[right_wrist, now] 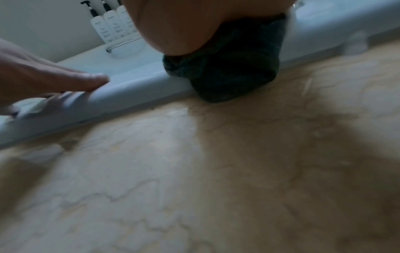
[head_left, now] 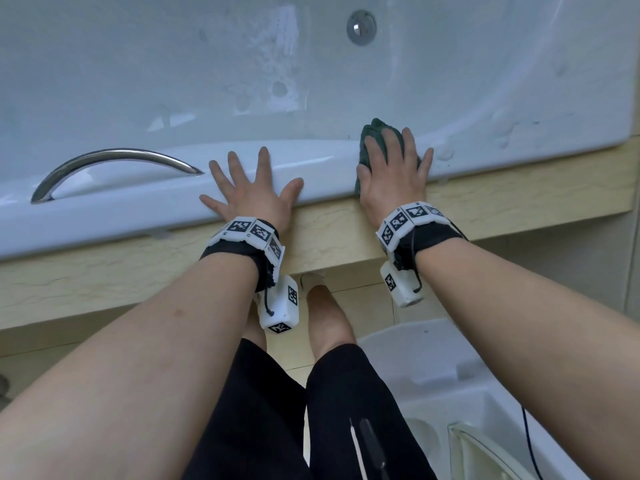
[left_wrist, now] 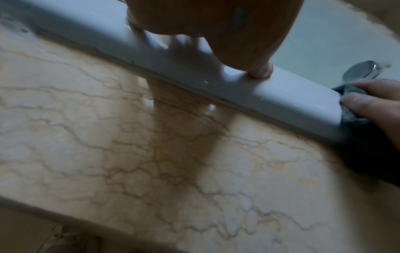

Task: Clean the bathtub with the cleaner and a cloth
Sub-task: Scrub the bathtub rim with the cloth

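The white bathtub fills the head view, its near rim (head_left: 145, 202) running left to right, with foam streaks on the far inner wall (head_left: 273, 64). My right hand (head_left: 391, 168) presses a dark green cloth (head_left: 375, 128) flat onto the rim, fingers spread and straight. In the right wrist view the cloth (right_wrist: 229, 71) drapes over the rim's outer edge under my palm. My left hand (head_left: 249, 188) lies flat on the rim with fingers spread and holds nothing. No cleaner bottle shows beside the hands.
A chrome grab handle (head_left: 110, 168) sits on the rim to the left. A round chrome overflow cap (head_left: 361, 27) is on the far wall. Beige marble cladding (head_left: 104, 271) runs below the rim. White pump bottles (right_wrist: 112, 24) stand far off. A white plastic bin (head_left: 450, 393) stands by my legs.
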Available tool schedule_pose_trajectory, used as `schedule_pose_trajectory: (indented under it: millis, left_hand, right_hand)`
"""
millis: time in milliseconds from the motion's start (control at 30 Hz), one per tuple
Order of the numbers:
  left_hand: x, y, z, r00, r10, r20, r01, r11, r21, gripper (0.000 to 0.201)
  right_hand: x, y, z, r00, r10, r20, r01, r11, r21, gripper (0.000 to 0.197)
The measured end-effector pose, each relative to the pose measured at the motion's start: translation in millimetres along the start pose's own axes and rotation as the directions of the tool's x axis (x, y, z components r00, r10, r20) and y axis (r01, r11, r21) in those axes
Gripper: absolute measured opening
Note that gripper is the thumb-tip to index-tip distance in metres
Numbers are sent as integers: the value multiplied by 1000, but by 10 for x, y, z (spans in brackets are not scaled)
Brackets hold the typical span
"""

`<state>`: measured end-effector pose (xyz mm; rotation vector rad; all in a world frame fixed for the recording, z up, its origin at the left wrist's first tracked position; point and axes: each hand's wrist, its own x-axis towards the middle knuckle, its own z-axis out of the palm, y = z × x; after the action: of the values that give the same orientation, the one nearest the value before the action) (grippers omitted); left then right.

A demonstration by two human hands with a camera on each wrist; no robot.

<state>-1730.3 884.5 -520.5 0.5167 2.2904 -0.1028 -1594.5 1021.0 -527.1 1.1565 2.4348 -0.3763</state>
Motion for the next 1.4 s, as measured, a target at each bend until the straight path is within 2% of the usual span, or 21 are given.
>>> schedule_pose_trajectory:
  millis: [67, 233, 333, 500, 700, 900, 1167, 1400]
  left_hand:
    - [12, 39, -11, 1000, -6, 22, 6, 1000, -4, 72]
    - [41, 27, -49, 999, -12, 33, 11, 1000, 22, 73]
    - [45, 34, -42, 1000, -16, 24, 15, 1000, 24, 72]
    - [12, 93, -38, 999, -28, 24, 28, 999, 24, 76]
    - [-79, 302, 68, 999, 20, 29, -23, 994, 110, 102]
    - [-75, 314, 127, 996, 81, -21, -79, 992, 96, 91]
    - [-36, 201, 115, 983, 181, -37, -177, 980, 96, 82]
    - [12, 24, 69, 962, 267, -49, -262, 961, 89, 69]
  right_hand:
    - [13, -123, 1, 999, -33, 1, 33, 999, 11, 49]
    - [6, -501, 46, 975, -217, 39, 218, 976, -1, 48]
    - [-14, -433, 62, 964, -260, 50, 260, 965, -9, 49]
    - [17, 31, -12, 990, -140, 20, 140, 990, 11, 48]
    - [50, 182, -34, 997, -79, -2, 79, 996, 28, 48]
    - [51, 179, 19, 997, -57, -43, 59, 997, 46, 46]
    - [43, -13, 24, 996, 62, -64, -58, 997, 57, 46]
    - [-123, -361, 110, 997, -65, 28, 65, 998, 3, 52]
